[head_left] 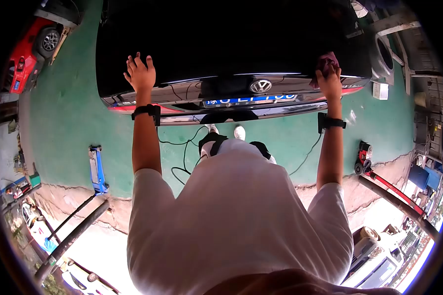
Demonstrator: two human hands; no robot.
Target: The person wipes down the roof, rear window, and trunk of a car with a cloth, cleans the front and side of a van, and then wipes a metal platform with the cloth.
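The rear of a black car (221, 44) fills the top middle, with a round VW badge (261, 86) and a blue licence plate (251, 101) below it. Fingers spread, my left hand (141, 73) is at the left part of the dark trunk surface and holds nothing. On the right, my right hand (329, 81) has its fingers round a dark reddish cloth (327, 63) against the car's rear, right of the badge. Each wrist wears a black band.
A blue floor jack (97, 169) stands on the green floor at left, a red one (364, 158) at right. Black cables (184, 147) lie near my feet. A red car (27, 59) is at far left, a white box (380, 90) at right.
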